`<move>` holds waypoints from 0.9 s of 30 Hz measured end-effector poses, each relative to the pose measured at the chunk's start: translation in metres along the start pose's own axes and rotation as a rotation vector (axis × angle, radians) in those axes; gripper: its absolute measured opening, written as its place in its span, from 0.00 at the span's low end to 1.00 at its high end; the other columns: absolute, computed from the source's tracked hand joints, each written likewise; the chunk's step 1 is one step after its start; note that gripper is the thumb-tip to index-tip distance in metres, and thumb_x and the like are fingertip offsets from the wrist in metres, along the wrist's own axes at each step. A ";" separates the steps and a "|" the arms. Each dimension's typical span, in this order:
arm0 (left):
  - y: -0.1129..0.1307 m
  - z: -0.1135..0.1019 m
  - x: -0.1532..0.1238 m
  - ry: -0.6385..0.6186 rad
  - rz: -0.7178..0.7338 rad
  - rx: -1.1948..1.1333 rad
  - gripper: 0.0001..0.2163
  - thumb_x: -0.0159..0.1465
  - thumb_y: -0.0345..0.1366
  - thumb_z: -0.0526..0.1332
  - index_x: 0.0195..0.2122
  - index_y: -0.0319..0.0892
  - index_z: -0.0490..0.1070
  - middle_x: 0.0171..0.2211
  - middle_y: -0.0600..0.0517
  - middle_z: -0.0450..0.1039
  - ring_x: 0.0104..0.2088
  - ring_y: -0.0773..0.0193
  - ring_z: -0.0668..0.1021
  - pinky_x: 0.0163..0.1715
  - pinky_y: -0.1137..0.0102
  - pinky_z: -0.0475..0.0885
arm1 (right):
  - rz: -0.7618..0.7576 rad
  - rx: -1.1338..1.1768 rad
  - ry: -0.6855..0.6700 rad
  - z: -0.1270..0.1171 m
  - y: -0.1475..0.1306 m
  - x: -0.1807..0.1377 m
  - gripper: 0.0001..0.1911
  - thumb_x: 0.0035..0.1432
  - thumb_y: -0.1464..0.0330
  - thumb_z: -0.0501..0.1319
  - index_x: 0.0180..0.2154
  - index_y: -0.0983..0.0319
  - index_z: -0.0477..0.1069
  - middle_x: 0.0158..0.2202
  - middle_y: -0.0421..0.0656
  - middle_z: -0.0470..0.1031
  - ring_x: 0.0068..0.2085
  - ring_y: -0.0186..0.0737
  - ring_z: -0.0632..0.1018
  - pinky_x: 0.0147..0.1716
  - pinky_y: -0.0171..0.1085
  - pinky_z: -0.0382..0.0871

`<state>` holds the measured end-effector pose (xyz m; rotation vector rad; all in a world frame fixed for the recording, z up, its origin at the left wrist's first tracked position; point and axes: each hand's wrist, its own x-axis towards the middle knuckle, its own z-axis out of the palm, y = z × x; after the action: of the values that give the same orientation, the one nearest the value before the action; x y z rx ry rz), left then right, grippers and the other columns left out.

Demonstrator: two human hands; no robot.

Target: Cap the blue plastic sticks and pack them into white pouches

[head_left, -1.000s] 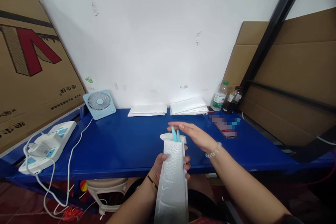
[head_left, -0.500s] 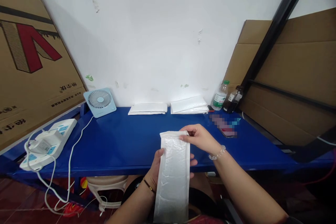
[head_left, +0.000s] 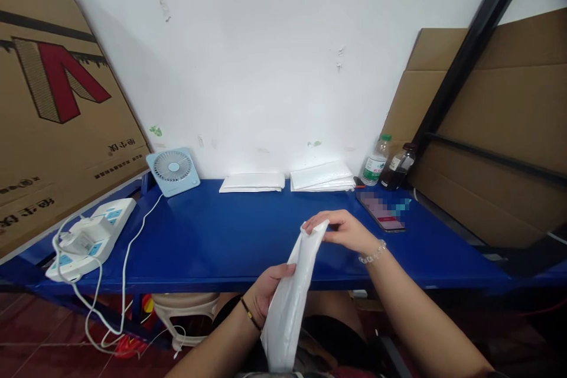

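A white padded envelope [head_left: 290, 307] stands tilted between my hands over the front edge of the blue table, one narrow side turned toward me. My left hand [head_left: 270, 289] grips it around the middle, thumb on the near face and the other fingers hidden behind. At the upper end, my right hand [head_left: 339, 229] pinches the top edge between thumb and fingers. Whether anything is inside the envelope cannot be seen.
Against the wall lie a left stack [head_left: 252, 182] and a right stack [head_left: 322, 177] of white envelopes. A blue fan [head_left: 173, 170], power strip [head_left: 91, 240] and loose cables are at left. On the right are a phone [head_left: 383, 212], water bottle [head_left: 374, 162] and dark bottle [head_left: 398, 169].
The envelope has turned from flat-on to nearly edge-on, its top tilting right. My right hand has moved slightly right with the top edge; my left hand keeps its grip.
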<state>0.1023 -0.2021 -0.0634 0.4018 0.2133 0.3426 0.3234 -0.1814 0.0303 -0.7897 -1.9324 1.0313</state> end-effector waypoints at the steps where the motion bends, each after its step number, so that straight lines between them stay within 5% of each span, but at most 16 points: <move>1: 0.003 0.004 0.000 -0.032 -0.031 -0.035 0.18 0.62 0.40 0.58 0.49 0.33 0.69 0.34 0.45 0.76 0.30 0.64 0.79 0.30 0.72 0.71 | 0.047 0.004 0.055 -0.001 0.005 0.000 0.12 0.53 0.62 0.65 0.39 0.61 0.78 0.38 0.46 0.78 0.42 0.44 0.76 0.43 0.41 0.68; 4: 0.019 0.016 -0.007 -0.038 0.043 -0.026 0.31 0.62 0.53 0.53 0.57 0.33 0.61 0.49 0.38 0.71 0.49 0.51 0.74 0.44 0.61 0.70 | 0.175 0.045 0.309 -0.006 0.027 -0.001 0.15 0.54 0.59 0.62 0.37 0.63 0.76 0.32 0.43 0.76 0.32 0.39 0.74 0.33 0.36 0.67; 8: 0.057 0.010 -0.022 0.210 0.316 0.160 0.37 0.56 0.62 0.53 0.56 0.34 0.62 0.48 0.38 0.72 0.50 0.46 0.73 0.48 0.56 0.67 | 0.323 -0.086 0.503 -0.011 0.062 0.001 0.18 0.56 0.54 0.58 0.29 0.64 0.71 0.22 0.38 0.69 0.23 0.33 0.67 0.21 0.31 0.58; 12: 0.089 -0.013 -0.020 0.637 0.517 0.708 0.34 0.56 0.44 0.64 0.61 0.40 0.53 0.54 0.39 0.66 0.49 0.52 0.73 0.49 0.58 0.68 | 0.532 -0.473 0.528 -0.010 0.089 0.008 0.19 0.60 0.56 0.52 0.25 0.62 0.67 0.20 0.39 0.65 0.22 0.36 0.68 0.21 0.33 0.57; 15: 0.099 -0.023 -0.010 0.971 0.569 1.330 0.38 0.52 0.35 0.65 0.62 0.39 0.51 0.59 0.37 0.58 0.56 0.50 0.67 0.55 0.55 0.61 | 0.592 -0.838 0.437 -0.006 0.098 0.010 0.17 0.62 0.59 0.50 0.29 0.62 0.69 0.29 0.45 0.70 0.31 0.41 0.72 0.28 0.35 0.61; 19: 0.097 -0.021 0.002 0.961 0.550 1.894 0.30 0.54 0.39 0.63 0.58 0.41 0.61 0.63 0.39 0.52 0.63 0.45 0.53 0.60 0.53 0.50 | 0.602 -1.130 0.417 0.000 0.104 0.008 0.20 0.60 0.59 0.53 0.49 0.64 0.66 0.46 0.53 0.68 0.46 0.50 0.71 0.39 0.39 0.63; 24: 0.097 -0.017 0.009 1.082 0.409 1.943 0.32 0.50 0.45 0.65 0.56 0.42 0.63 0.62 0.35 0.52 0.61 0.35 0.55 0.55 0.48 0.55 | 0.656 -1.195 0.330 0.008 0.108 0.010 0.21 0.63 0.61 0.49 0.53 0.66 0.63 0.46 0.54 0.69 0.46 0.51 0.71 0.42 0.42 0.62; 27: 0.099 -0.019 0.008 1.077 0.400 1.904 0.35 0.50 0.46 0.65 0.58 0.42 0.60 0.59 0.34 0.53 0.55 0.38 0.65 0.53 0.52 0.59 | 0.635 -1.125 0.352 0.008 0.106 0.009 0.22 0.63 0.63 0.50 0.56 0.65 0.60 0.47 0.54 0.70 0.47 0.50 0.71 0.42 0.41 0.62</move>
<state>0.0765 -0.1069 -0.0401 2.1467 1.5680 0.6564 0.3286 -0.1270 -0.0608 -2.1262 -1.8758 -0.0364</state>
